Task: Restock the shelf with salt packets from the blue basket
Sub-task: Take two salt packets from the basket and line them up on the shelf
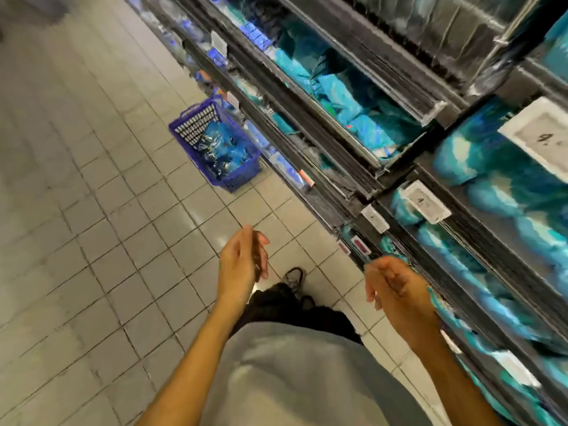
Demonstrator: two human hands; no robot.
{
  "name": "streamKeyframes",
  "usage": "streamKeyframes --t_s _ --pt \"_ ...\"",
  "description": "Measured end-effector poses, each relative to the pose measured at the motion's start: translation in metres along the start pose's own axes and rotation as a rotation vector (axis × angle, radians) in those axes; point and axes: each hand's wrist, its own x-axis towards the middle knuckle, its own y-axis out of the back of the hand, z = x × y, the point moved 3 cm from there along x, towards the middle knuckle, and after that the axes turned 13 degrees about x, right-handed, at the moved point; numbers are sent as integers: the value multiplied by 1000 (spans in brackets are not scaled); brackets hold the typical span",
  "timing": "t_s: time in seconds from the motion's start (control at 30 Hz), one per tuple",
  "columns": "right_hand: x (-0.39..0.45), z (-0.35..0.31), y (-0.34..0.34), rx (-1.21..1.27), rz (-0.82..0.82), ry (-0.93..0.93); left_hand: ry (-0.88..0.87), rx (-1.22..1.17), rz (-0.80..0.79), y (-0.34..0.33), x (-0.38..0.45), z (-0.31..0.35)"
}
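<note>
Standing beside the shelf, you kept your left hand and right hand empty, fingers loosely curled; the blue basket of salt packets sat on the floor ahead, against the shelf.

Tiled floor, blue basket on it, beside stocked shelf

Pale square floor tiles fill the left half of the frame; white price tags run diagonally at right; a grey shoe shows at lower centre.
</note>
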Motion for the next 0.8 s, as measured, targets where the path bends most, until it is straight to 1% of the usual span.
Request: streamKeyframes --t_s 0.1,0.2,0.33,0.4,0.5,0.57,0.63,0.8 --pt "14 -2 -23 -61 -66 34 61 -5 67 21 -11 -21" --pt "35 -4 -60 -29 -151 1 137 1 171 50 -22 -47" --pt "75 -4 -128 -13 -275 -68 252 71 336 85 -28 -87" --pt "94 -6 -165 -38 -334 -77 300 25 375 101 -23 -102" --pt "126 -8 -226 -59 -369 -100 379 -23 421 133 -6 -123" --pt "146 -10 -266 -73 -366 -109 414 -59 423 158 9 -135" --pt "165 -8 -304 -102 -357 -117 421 -97 384 188 27 -142" --pt "197 -4 -371 -151 -310 -161 406 -103 295 264 90 -142"
